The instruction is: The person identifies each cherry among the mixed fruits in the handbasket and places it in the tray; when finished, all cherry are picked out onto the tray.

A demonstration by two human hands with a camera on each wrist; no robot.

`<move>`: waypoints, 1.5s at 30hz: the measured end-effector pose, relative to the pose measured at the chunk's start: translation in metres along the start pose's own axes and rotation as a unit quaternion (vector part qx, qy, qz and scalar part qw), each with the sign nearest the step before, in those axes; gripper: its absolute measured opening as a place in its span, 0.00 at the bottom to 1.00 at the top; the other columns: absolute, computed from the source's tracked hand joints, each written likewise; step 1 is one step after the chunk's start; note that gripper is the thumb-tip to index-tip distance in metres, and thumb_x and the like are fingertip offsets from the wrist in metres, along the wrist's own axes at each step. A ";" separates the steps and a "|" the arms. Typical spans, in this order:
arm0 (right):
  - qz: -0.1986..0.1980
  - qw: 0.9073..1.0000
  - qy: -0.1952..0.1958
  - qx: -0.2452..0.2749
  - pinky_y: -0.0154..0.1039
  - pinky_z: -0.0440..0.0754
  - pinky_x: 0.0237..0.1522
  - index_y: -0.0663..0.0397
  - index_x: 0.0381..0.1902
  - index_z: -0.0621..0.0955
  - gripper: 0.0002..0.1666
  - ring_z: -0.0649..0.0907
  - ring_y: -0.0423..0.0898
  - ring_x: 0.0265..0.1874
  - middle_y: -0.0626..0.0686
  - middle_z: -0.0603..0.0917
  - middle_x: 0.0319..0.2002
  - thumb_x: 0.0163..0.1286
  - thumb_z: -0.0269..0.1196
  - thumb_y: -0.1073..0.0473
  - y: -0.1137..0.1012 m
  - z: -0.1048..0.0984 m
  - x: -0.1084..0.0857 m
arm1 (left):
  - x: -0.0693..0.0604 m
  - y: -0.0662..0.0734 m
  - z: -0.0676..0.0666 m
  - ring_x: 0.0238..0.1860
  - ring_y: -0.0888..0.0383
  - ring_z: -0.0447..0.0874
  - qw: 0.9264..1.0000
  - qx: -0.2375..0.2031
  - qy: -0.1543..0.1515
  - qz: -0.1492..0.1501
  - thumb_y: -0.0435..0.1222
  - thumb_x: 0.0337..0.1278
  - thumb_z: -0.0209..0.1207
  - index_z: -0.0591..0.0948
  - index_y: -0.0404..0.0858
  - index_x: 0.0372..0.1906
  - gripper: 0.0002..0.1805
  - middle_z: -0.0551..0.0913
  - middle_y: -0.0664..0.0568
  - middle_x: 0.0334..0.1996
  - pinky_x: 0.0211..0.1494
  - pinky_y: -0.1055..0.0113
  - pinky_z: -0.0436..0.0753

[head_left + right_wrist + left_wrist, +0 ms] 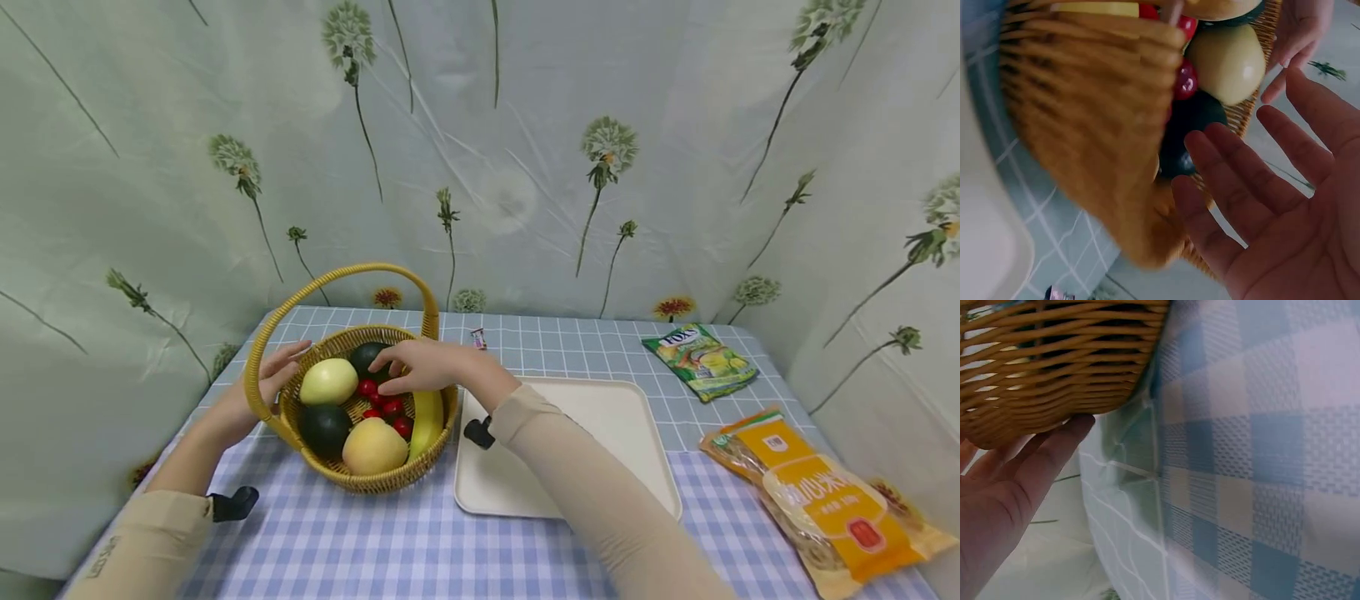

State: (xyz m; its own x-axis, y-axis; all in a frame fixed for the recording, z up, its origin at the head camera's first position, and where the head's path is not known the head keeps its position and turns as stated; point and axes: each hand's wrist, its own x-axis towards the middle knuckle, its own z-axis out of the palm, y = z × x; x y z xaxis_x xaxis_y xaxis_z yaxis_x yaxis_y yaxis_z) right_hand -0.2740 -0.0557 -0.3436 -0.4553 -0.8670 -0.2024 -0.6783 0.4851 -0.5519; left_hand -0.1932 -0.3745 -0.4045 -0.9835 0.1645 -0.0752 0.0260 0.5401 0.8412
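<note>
A wicker basket (390, 481) with a tall handle holds a pale yellow-green fruit (328, 382), a peach-like fruit (374, 447), a banana (426, 421), two dark green fruits and several small red ones. My left hand (251, 400) lies against the basket's left outer side; in the left wrist view its fingers (1047, 453) touch the woven wall (1079, 375). Above the fruit hovers my right hand (431, 364), near the back dark green fruit (369, 358). The right wrist view shows its fingers (1241, 181) spread and loosely bent, holding nothing.
Right of the basket lies a cream tray (615, 417), partly under my right forearm. Farther right are a green FOXS packet (701, 360) and an orange food bag (825, 500). A tiny wrapped piece (478, 338) lies behind the tray. A floral curtain (525, 167) hangs behind.
</note>
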 end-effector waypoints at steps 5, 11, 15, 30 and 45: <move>0.016 1.000 -0.022 -0.005 0.38 0.82 0.65 0.44 0.77 0.76 0.30 0.84 0.46 0.65 0.54 0.85 0.67 0.84 0.60 0.44 -0.004 0.003 0.024 | 0.001 -0.011 0.002 0.63 0.63 0.78 0.999 -0.046 0.000 0.003 0.45 0.89 0.44 0.53 0.42 0.88 0.33 0.69 0.34 0.75 0.55 0.70 0.81; 0.044 0.998 -0.038 -0.023 0.37 0.82 0.63 0.43 0.77 0.76 0.30 0.83 0.45 0.65 0.50 0.81 0.71 0.83 0.61 0.43 -0.011 0.001 0.039 | 0.002 -0.016 0.005 0.57 0.76 0.77 0.997 -0.075 0.015 0.010 0.45 0.89 0.45 0.55 0.45 0.88 0.33 0.74 0.50 0.71 0.55 0.73 0.80; 0.055 0.996 -0.052 -0.049 0.38 0.80 0.67 0.44 0.77 0.76 0.30 0.80 0.45 0.70 0.49 0.76 0.76 0.84 0.60 0.43 -0.016 -0.004 0.045 | 0.002 -0.013 0.007 0.59 0.79 0.73 0.997 -0.077 0.019 0.009 0.46 0.89 0.45 0.55 0.44 0.88 0.33 0.64 0.35 0.81 0.56 0.78 0.77; 0.141 0.980 -0.138 -0.026 0.35 0.78 0.40 0.49 0.41 0.83 0.19 0.67 0.37 0.25 0.42 0.67 0.24 0.83 0.60 0.41 -0.024 -0.011 0.067 | 0.003 -0.011 0.011 0.61 0.80 0.66 0.995 -0.095 0.023 -0.004 0.47 0.88 0.46 0.56 0.41 0.87 0.34 0.51 0.36 0.87 0.58 0.83 0.69; 0.175 0.976 -0.130 0.004 0.39 0.86 0.60 0.41 0.60 0.82 0.17 0.79 0.42 0.58 0.41 0.79 0.52 0.80 0.64 0.44 -0.024 -0.007 0.071 | 0.001 -0.014 0.011 0.64 0.78 0.64 0.995 -0.098 0.029 -0.009 0.47 0.89 0.45 0.56 0.42 0.87 0.34 0.51 0.37 0.87 0.59 0.84 0.69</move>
State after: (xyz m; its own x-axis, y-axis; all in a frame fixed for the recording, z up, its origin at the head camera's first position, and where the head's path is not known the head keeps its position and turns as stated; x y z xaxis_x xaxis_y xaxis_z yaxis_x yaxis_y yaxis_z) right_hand -0.2941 -0.1277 -0.3390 -0.4949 -0.6491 -0.5777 -0.5029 0.7561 -0.4188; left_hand -0.1928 -0.3725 -0.4219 -0.9924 0.1040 -0.0655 -0.0224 0.3704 0.9286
